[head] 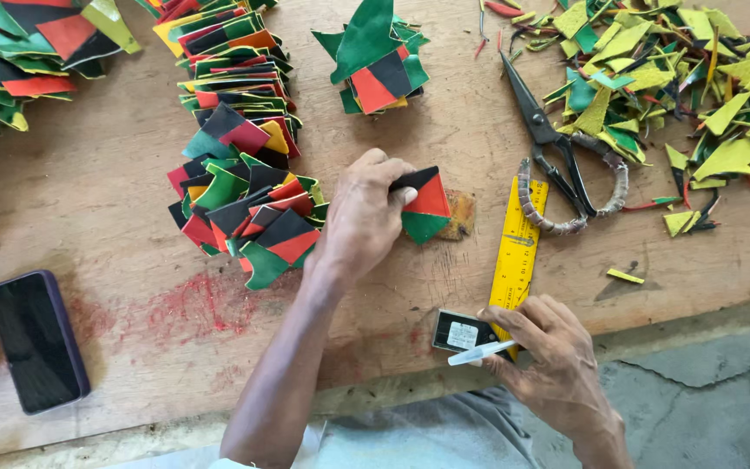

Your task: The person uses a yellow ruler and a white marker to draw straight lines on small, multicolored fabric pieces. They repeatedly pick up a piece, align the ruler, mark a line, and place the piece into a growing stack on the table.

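Head view, speaker 1: Where do the fingers sit, and on what?

Speaker 2: The left hand [362,217] has its fingers [397,174] pressed together on a sewn patch [425,204] of black, red and green triangles, pinning it flat to the worktop [88,200]. The right hand [553,352] has its fingers closed around a thin white pen [479,352], tip pointing left.

Speaker 1: Which way does the patch lie from the pen?

Speaker 2: Up and to the left, well apart, so the left hand is nearer. A yellow ruler [518,247] lies between them, long axis running nearly away from the person, with a small black box [460,332] at its near end. Scissors [557,156] rest just beyond, beside yellow and green scraps [653,78].
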